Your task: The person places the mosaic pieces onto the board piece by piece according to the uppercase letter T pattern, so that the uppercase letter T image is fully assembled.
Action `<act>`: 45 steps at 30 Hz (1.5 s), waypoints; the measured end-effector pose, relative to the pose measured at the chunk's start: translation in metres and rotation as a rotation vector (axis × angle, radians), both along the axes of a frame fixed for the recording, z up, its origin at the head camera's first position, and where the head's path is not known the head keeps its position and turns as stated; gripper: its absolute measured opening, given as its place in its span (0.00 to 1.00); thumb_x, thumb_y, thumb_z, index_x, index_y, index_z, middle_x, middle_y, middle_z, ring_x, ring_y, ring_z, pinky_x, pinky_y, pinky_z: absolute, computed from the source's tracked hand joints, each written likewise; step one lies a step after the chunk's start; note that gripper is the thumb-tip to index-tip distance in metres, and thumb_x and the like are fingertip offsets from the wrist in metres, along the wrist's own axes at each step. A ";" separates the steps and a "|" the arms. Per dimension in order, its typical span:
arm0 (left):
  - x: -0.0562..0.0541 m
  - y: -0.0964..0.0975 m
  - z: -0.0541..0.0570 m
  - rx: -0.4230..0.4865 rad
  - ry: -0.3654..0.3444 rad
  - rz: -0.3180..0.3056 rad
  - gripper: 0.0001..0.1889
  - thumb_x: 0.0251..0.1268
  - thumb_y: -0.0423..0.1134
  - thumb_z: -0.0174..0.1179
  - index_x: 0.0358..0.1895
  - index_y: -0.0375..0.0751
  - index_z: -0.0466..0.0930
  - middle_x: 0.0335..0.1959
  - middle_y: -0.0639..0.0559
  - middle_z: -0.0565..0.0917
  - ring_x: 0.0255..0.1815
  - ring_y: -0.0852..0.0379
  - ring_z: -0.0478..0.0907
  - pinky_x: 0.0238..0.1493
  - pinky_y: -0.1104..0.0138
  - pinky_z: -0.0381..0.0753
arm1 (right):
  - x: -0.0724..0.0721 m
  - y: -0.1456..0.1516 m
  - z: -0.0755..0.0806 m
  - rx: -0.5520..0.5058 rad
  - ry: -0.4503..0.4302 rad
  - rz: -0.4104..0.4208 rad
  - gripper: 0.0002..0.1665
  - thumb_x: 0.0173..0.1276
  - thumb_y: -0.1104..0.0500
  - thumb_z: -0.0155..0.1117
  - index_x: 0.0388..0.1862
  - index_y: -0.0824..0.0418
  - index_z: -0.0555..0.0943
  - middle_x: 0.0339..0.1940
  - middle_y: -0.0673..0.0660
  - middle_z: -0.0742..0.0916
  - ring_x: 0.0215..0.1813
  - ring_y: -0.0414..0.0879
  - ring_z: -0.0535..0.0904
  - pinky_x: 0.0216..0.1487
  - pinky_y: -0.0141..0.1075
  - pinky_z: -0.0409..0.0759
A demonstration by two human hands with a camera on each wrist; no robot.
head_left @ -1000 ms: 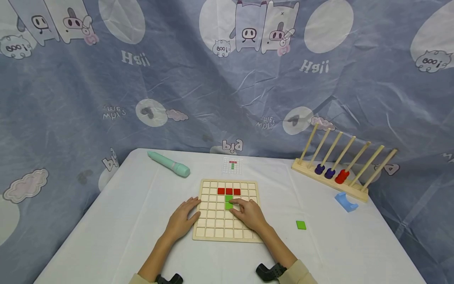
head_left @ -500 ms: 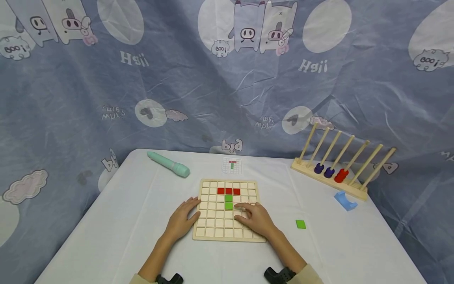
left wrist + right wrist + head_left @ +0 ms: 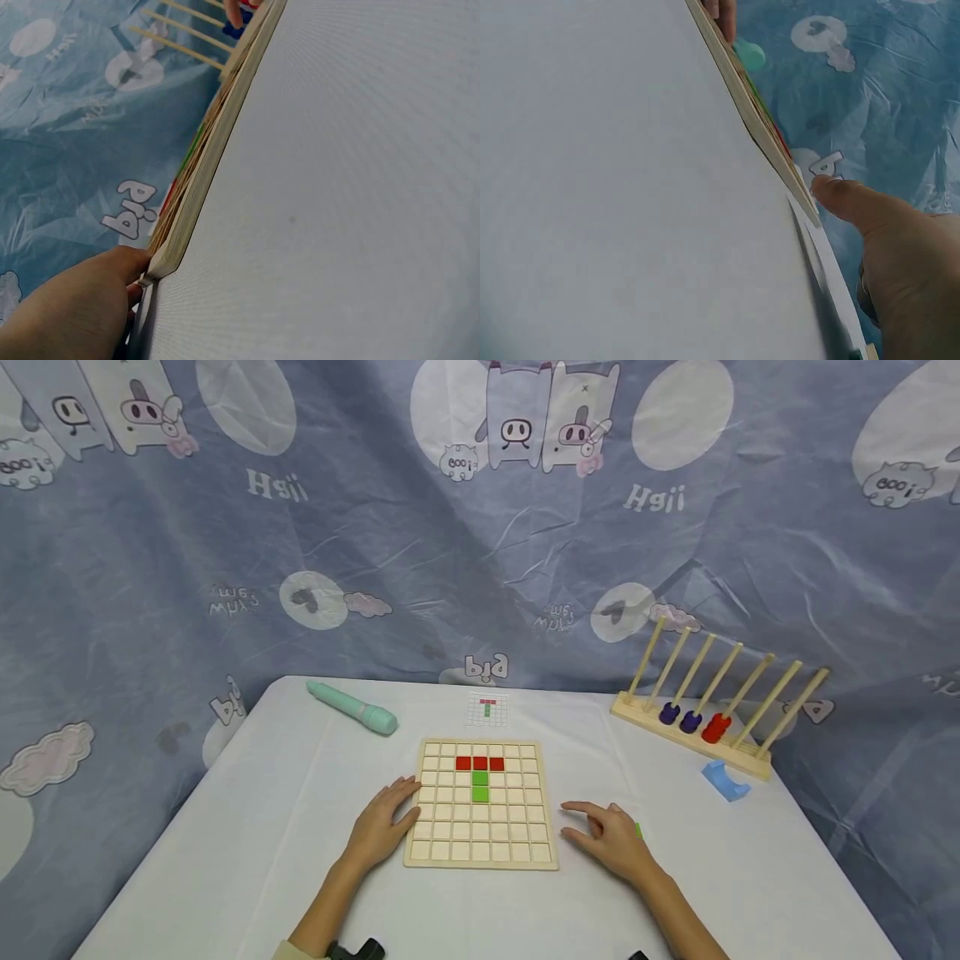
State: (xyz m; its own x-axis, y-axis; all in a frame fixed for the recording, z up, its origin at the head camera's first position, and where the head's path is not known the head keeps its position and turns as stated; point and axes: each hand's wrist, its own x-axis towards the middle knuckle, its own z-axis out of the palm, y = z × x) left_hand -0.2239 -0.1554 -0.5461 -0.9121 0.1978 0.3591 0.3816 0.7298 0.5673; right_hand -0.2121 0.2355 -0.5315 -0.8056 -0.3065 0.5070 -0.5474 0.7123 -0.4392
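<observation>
A wooden grid board (image 3: 482,850) lies flat on the white table. Three red tiles (image 3: 480,763) form a row in its upper part, and two green tiles (image 3: 480,794) run down from the middle one. My left hand (image 3: 378,827) rests against the board's left edge, with fingertips and thumb touching it. Off the board's right side hovers my right hand (image 3: 613,842), holding nothing, thumb and index finger spread apart. A loose green tile (image 3: 638,831) is mostly hidden behind that hand. Above the board lies a small card (image 3: 498,714) printed with a red and green T pattern.
A mint-green microphone-shaped object (image 3: 352,707) lies at the back left. At the back right stands a wooden peg rack (image 3: 690,739) with blue and red beads on some pegs. A light-blue curved block (image 3: 725,781) lies in front of it. Patterned cloth hangs behind the table.
My right hand has left the lower green tile and moved right, off the board, to near the loose green tile. My left hand has stayed at the board's edge.
</observation>
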 end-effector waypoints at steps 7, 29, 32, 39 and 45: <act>0.000 -0.003 -0.001 0.012 -0.022 0.007 0.22 0.64 0.44 0.58 0.60 0.45 0.73 0.63 0.52 0.70 0.67 0.51 0.61 0.69 0.58 0.55 | 0.016 0.044 0.003 -0.031 -0.075 -0.108 0.21 0.50 0.50 0.74 0.45 0.48 0.83 0.08 0.37 0.62 0.12 0.32 0.53 0.49 0.57 0.72; -0.002 -0.004 -0.001 0.009 0.000 -0.008 0.22 0.64 0.45 0.58 0.60 0.44 0.73 0.63 0.50 0.71 0.67 0.49 0.62 0.69 0.57 0.56 | 0.026 0.086 -0.001 0.034 -0.097 -0.242 0.21 0.51 0.50 0.74 0.45 0.51 0.83 0.08 0.39 0.62 0.13 0.32 0.52 0.23 0.31 0.54; -0.002 -0.004 -0.002 0.006 0.007 -0.012 0.22 0.64 0.45 0.58 0.60 0.44 0.73 0.63 0.50 0.71 0.67 0.50 0.62 0.69 0.57 0.56 | 0.026 0.087 -0.002 0.035 -0.092 -0.241 0.21 0.51 0.51 0.74 0.45 0.51 0.83 0.08 0.39 0.61 0.13 0.32 0.52 0.21 0.30 0.53; -0.002 -0.003 -0.002 0.008 0.007 -0.013 0.22 0.64 0.45 0.58 0.60 0.45 0.73 0.63 0.51 0.71 0.67 0.51 0.62 0.69 0.57 0.56 | 0.026 0.088 -0.004 0.032 -0.087 -0.242 0.21 0.50 0.52 0.75 0.45 0.51 0.83 0.08 0.39 0.61 0.13 0.32 0.52 0.19 0.29 0.54; -0.002 -0.002 -0.002 0.007 0.000 -0.010 0.22 0.64 0.45 0.58 0.60 0.45 0.73 0.63 0.51 0.71 0.67 0.51 0.62 0.69 0.58 0.56 | 0.026 0.090 -0.007 0.024 -0.099 -0.237 0.21 0.49 0.53 0.75 0.45 0.51 0.83 0.08 0.39 0.61 0.13 0.31 0.51 0.15 0.27 0.54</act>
State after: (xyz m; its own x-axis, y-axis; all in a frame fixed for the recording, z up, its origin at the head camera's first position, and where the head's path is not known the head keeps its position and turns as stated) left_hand -0.2255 -0.1570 -0.5480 -0.9100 0.2043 0.3608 0.3890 0.7218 0.5724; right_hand -0.1862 0.3253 -0.5387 -0.9016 -0.1140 0.4172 -0.3189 0.8268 -0.4633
